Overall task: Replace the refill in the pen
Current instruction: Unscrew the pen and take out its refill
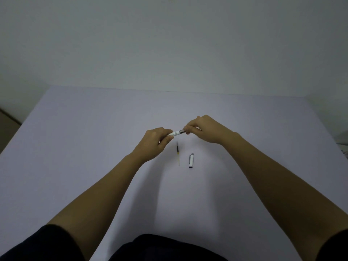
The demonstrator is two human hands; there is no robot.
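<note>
A white pen (176, 133) is held level above the table between both hands. My left hand (155, 143) grips its white barrel end. My right hand (203, 129) pinches the silver metal front section, whose tip is hidden by the fingers. Just below the hands a thin refill (177, 152) lies on the table, dark at its far end, yellow in the middle and pale at its near end. To the right of the refill lies the white pen cap (191, 161) with a grey clip, apart from both hands.
The pale lilac table (94, 147) fills the view, with its far edge against a plain wall. A dark floor strip shows at the far left, and something pale sits at the right edge. My dark clothing is at the bottom.
</note>
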